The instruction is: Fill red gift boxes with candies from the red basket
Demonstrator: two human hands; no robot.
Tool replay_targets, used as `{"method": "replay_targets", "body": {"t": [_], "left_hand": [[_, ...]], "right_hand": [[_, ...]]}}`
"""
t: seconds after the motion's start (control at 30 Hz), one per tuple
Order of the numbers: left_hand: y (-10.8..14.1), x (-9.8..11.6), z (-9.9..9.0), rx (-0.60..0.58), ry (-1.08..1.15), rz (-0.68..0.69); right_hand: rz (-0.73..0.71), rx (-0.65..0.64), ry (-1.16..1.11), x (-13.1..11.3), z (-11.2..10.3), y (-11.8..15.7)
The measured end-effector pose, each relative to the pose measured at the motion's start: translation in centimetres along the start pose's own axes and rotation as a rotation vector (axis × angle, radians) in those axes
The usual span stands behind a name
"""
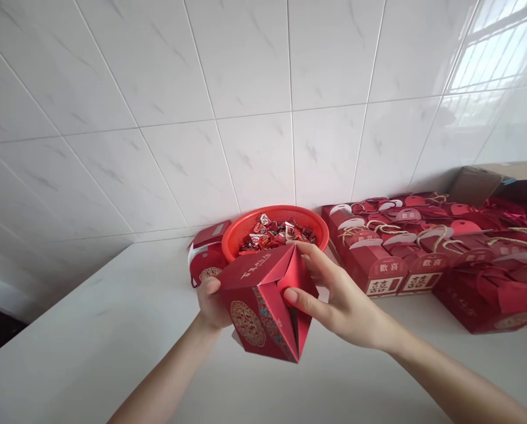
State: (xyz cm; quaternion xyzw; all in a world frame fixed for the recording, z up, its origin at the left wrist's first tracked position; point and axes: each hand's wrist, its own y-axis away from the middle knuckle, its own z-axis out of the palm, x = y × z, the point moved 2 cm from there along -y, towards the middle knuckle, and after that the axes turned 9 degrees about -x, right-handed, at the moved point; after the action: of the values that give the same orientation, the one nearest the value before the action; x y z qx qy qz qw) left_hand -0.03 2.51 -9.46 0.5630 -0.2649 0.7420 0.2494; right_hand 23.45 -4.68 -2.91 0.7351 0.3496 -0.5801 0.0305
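Holding the dark red cardboard box with gold round emblem (248,323) calls for steady support from my left hand (214,303), whose fingers grip its left end, though most of them are hidden behind the card. The box is tilted in the air over the white tabletop (126,353), in front of the red plastic basket (228,242) of small wrapped sweets (267,235).

My right hand (345,303) is at the folded end: its thumb lies against a red flap, and the fingers curve over the upper edge, partly closed around the card. I cannot tell from here how firmly they press.

The flaps look partly folded, with a dark gap between them. To handle them well, I'd press close to the crease rather than mid-panel, since thin card could buckle or dent. I'd hold the walls square so the edges line up, and squeeze lightly with the left so the body doesn't bow.

Just left of the basket sits a smaller-looking red box with a rounded flap (208,262); to the right stand rows of red boxes with rope handles (384,268), near a brown cardboard carton (479,184).
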Motion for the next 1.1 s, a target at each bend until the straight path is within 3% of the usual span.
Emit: {"method": "replay_targets", "body": {"t": [0.13,0.67,0.8,0.97,1.1], "left_hand": [[-0.3,0.1,0.5,0.010,0.269,-0.007],[-1.1,0.0,0.8,-0.123,0.323,-0.044],[-1.2,-0.2,0.4,-0.079,0.288,-0.052],[-1.0,-0.4,0.6,0.037,0.277,-0.157],[-1.1,-0.5,1.4,0.015,0.242,-0.220]], "right_hand": [[-0.008,0.012,0.052,-0.6,0.0,0.3],[-0.051,0.009,0.089,-0.8,-0.4,0.2],[-0.035,0.015,0.089,-0.6,-0.4,0.2],[-0.036,0.060,0.093,-0.8,-0.3,0.2],[-0.037,0.050,0.098,-0.9,-0.4,0.3]]}}
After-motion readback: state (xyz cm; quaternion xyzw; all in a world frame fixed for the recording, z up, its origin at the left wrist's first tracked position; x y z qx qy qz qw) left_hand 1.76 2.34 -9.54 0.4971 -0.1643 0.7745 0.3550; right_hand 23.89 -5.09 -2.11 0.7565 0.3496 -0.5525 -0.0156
